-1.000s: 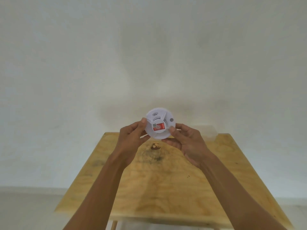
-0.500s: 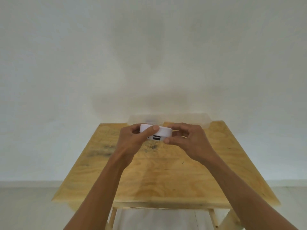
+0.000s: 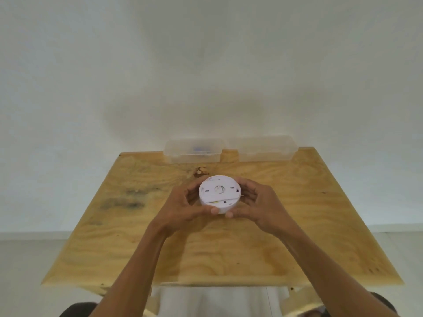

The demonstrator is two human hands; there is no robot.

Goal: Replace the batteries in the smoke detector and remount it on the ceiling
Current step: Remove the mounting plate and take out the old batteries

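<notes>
The round white smoke detector is held above the middle of the wooden table, its back plate turned up toward me, with slots and a round centre visible. My left hand grips its left rim, thumb along the near edge. My right hand cups its right rim, thumb at the near edge too. A narrow gap shows along the near edge of the back plate. No battery is visible.
Two clear plastic boxes stand at the table's far edge against the white wall: the left box holds something blue, the right box looks empty. A dark knot marks the wood behind the detector.
The detector has been flipped from front face toward me, through edge-on, to back side up, and lowered over the table. The view has tilted down, revealing both boxes.
</notes>
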